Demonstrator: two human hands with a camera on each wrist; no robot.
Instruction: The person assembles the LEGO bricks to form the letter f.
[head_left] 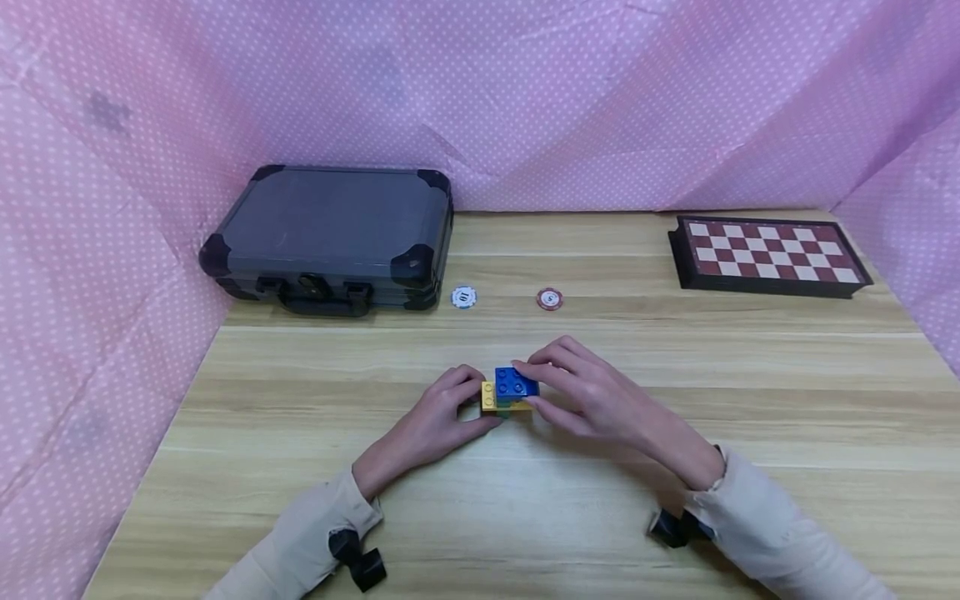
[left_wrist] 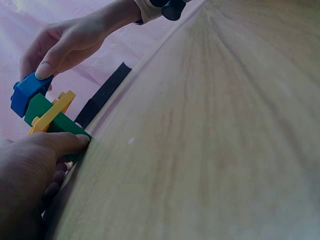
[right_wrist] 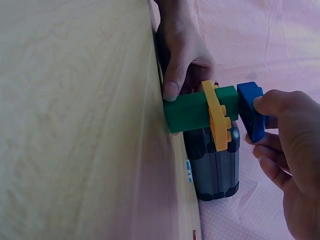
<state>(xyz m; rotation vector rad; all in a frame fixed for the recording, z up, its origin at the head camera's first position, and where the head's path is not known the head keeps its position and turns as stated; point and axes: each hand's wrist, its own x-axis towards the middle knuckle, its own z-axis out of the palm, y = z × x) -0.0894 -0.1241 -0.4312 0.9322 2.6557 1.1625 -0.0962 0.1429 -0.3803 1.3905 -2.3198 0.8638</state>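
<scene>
A small brick stack stands at the middle of the wooden table (head_left: 750,433). It has a green brick (right_wrist: 192,110) at the bottom, a thin yellow plate (right_wrist: 217,120) over it and a blue brick (head_left: 516,383) on top. My left hand (head_left: 450,408) grips the lower part of the stack, with its thumb (left_wrist: 60,142) against the green brick (left_wrist: 55,122). From the other side my right hand (head_left: 570,387) pinches the blue brick (right_wrist: 250,110) between thumb and fingers. The blue brick (left_wrist: 25,95) sits tilted on the studs, and the yellow plate (left_wrist: 50,112) juts out sideways.
A dark grey hard case (head_left: 330,237) lies at the back left. A red and white chessboard (head_left: 768,254) lies at the back right. Between them sit a white-blue chip (head_left: 463,297) and a red chip (head_left: 549,298). Pink dotted cloth walls in the table.
</scene>
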